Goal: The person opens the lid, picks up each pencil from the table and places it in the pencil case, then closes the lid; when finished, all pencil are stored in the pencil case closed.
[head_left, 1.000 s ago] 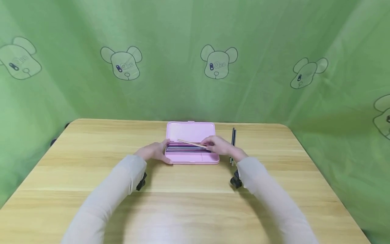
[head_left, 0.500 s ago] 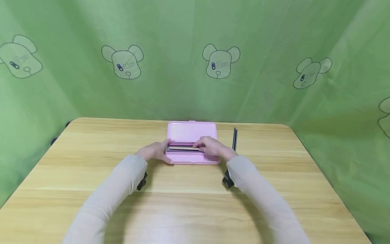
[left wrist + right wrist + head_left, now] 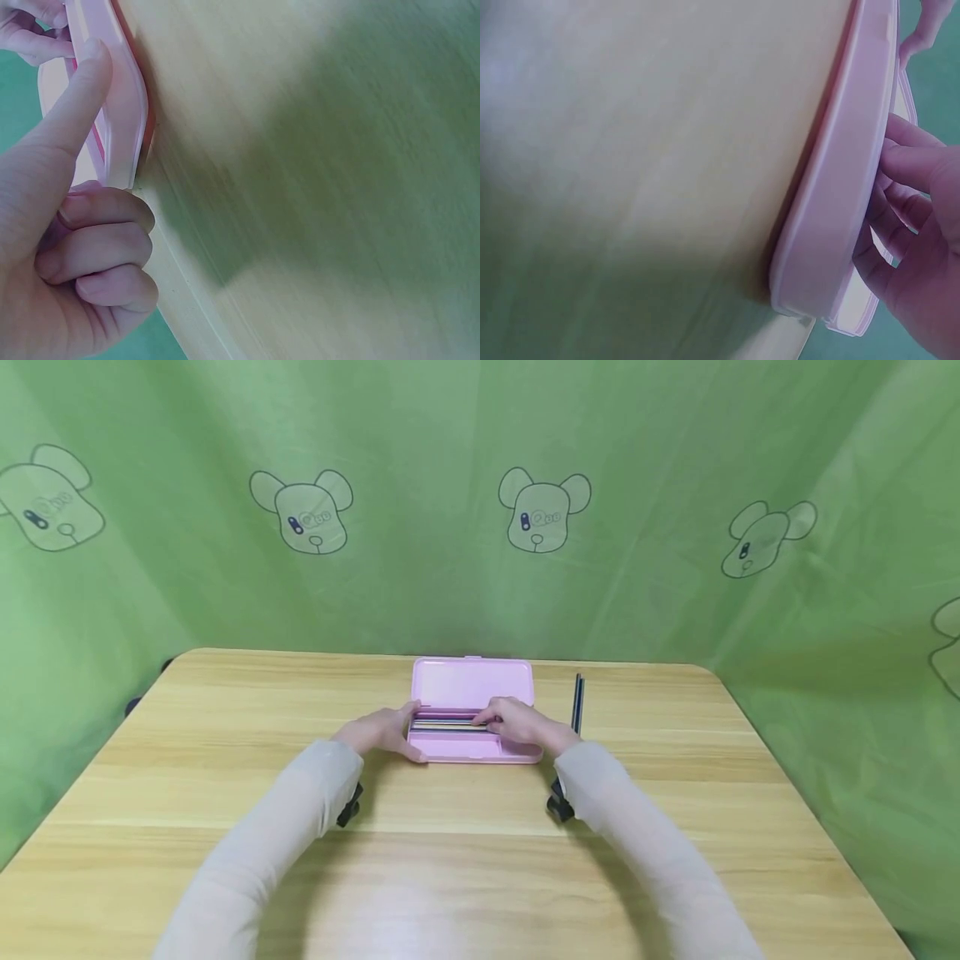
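An open pink pencil case (image 3: 472,687) lies at the middle of the wooden table, its lid flat toward the back. Several dark pencils and one light wooden pencil (image 3: 444,724) lie lengthwise in its tray. My left hand (image 3: 397,735) grips the case's left end. In the left wrist view the thumb (image 3: 71,112) lies along the pink rim (image 3: 124,112) and the other fingers curl at the end. My right hand (image 3: 491,720) reaches into the tray, fingertips curled on the wooden pencil's right part. The right wrist view shows those fingers (image 3: 911,161) behind the case wall (image 3: 840,195).
Two dark pens (image 3: 577,700) lie side by side on the table (image 3: 480,860), just right of the case. Green cloth with bear prints (image 3: 543,510) hangs close behind and at both sides. The table's back corners are rounded.
My right hand lowered the wooden pencil from a slant above the tray until it lay flat among the others, then slid a little to the left. My left hand stayed on the case.
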A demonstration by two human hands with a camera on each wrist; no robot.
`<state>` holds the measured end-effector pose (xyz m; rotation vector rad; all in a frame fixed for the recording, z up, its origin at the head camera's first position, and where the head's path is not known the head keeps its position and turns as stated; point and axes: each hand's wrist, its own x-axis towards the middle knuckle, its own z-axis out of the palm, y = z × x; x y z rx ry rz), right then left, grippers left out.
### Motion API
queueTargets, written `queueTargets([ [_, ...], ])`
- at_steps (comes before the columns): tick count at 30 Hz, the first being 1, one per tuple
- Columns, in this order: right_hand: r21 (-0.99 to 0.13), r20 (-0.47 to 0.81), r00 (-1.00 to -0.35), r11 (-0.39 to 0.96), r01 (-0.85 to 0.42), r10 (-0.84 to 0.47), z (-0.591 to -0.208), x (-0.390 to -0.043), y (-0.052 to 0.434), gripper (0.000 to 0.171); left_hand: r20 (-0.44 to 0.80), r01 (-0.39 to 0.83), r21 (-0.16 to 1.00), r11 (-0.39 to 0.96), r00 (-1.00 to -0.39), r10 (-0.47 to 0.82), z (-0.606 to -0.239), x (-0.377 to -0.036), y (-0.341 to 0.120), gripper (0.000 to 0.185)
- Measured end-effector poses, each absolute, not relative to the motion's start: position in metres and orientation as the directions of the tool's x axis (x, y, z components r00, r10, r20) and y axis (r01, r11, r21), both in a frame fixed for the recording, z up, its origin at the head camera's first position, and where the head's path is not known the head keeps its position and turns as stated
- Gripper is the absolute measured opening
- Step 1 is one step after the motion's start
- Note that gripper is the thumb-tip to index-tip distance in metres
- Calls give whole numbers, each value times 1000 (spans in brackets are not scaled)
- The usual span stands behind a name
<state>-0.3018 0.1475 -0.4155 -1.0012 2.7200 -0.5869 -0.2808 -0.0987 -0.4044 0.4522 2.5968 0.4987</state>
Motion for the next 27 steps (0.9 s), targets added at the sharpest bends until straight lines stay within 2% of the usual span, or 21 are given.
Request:
queueTargets([
  [20, -606, -36, -833, 675, -421, -552, -405, -296, 173, 28, -367, 236, 416, 878, -840, 400, -405, -280, -98, 107],
  [27, -580, 12, -843, 683, -444, -538, -401, -294, 199, 28, -366, 237, 425, 874, -838, 405, -402, -278, -97, 106],
])
